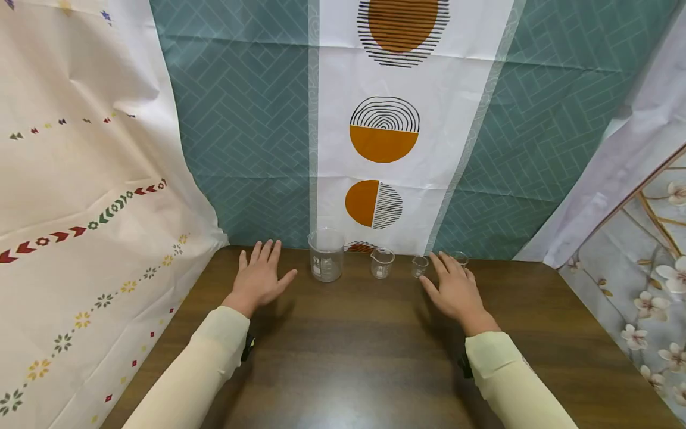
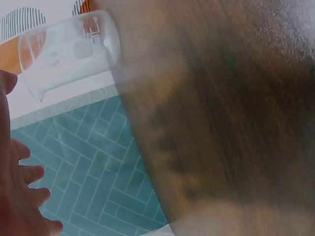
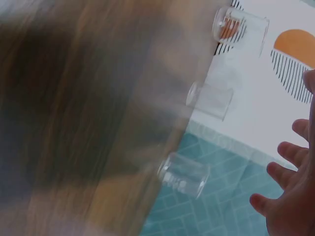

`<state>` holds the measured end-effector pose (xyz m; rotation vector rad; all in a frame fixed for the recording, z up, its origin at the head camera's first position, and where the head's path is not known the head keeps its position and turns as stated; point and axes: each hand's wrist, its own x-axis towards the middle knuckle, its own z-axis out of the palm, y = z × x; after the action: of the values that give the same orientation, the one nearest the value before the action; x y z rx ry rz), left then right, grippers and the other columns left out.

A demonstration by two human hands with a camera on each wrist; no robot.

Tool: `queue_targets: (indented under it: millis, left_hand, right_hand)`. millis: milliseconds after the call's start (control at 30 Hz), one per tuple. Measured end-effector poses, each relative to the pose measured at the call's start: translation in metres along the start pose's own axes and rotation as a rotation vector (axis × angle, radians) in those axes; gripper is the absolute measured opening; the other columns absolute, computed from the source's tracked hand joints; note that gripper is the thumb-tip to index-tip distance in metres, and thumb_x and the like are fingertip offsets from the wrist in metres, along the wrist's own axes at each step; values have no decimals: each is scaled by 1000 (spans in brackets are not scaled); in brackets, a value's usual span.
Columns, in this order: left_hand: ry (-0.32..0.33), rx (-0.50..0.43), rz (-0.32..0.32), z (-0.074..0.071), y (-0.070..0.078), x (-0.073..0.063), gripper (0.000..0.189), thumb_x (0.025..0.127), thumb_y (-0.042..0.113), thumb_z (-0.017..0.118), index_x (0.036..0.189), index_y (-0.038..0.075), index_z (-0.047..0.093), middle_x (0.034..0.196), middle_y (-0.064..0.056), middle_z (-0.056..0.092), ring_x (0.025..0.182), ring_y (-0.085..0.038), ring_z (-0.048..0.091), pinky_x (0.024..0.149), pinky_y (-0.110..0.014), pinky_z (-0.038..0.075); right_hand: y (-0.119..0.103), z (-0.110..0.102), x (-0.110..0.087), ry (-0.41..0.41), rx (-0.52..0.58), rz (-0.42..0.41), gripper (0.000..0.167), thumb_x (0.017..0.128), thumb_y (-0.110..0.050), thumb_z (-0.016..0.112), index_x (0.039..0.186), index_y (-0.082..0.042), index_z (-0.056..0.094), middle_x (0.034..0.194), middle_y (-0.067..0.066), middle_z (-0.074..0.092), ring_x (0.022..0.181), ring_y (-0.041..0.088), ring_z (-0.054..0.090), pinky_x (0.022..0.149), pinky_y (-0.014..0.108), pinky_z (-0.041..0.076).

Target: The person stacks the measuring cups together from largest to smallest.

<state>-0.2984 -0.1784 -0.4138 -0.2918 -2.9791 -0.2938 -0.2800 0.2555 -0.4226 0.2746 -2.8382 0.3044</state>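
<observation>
The person's left hand is open, back of the hand up, fingers straight and thumb spread wide; it has hold of nothing. The right hand is likewise open and holds nothing, its fingers extended and slightly parted. Both hover above the table, their shadows falling on the wood.

Nearest the left hand, just beyond its thumb, stands the large beaker, upright near the far edge. To its right in the same row comes the second beaker, well smaller, between the two hands. The third beaker, smaller again, stands by the right hand's thumb; the right wrist view shows a gap between fingers and glass. The fourth beaker ends the row, partly hidden behind the right hand's fingers in the head view. All four are clear glass.

Pale sleeves reach the wrists, with a dark band beneath the left one. Behind the table hangs a teal cloth with a white middle strip bearing orange circles. A cream cloth hangs at left, a floral cloth at right.
</observation>
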Motion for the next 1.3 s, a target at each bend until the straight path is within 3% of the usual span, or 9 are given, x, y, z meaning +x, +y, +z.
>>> queue_targets:
  millis: [900, 1100, 1300]
  left_hand:
    - [22, 10, -15, -15, -17, 17, 88, 95, 62, 40, 155, 4, 12, 159, -23, 19, 146, -44, 13, 112, -68, 6]
    - [-16, -7, -22, -14, -21, 22, 93, 93, 67, 39, 155, 4, 9, 160, -23, 16, 147, -45, 11, 112, -69, 6]
    - [-63, -42, -16, -4, -20, 29, 104, 86, 75, 43, 156, 6, 6, 160, -23, 15, 147, -44, 11, 112, -69, 7]
  right_hand:
    - [-56, 5, 22, 55, 23, -97, 67, 96, -50, 50, 150, -12, 35, 150, 17, 39, 138, 36, 35, 109, 64, 26]
    - [-68, 8, 25, 79, 23, -130, 66, 96, -49, 52, 148, -12, 37, 149, 16, 41, 138, 35, 36, 108, 63, 28]
    - [-77, 15, 27, 92, 19, -156, 65, 96, -48, 51, 149, -14, 37, 148, 14, 42, 137, 33, 37, 109, 59, 28]
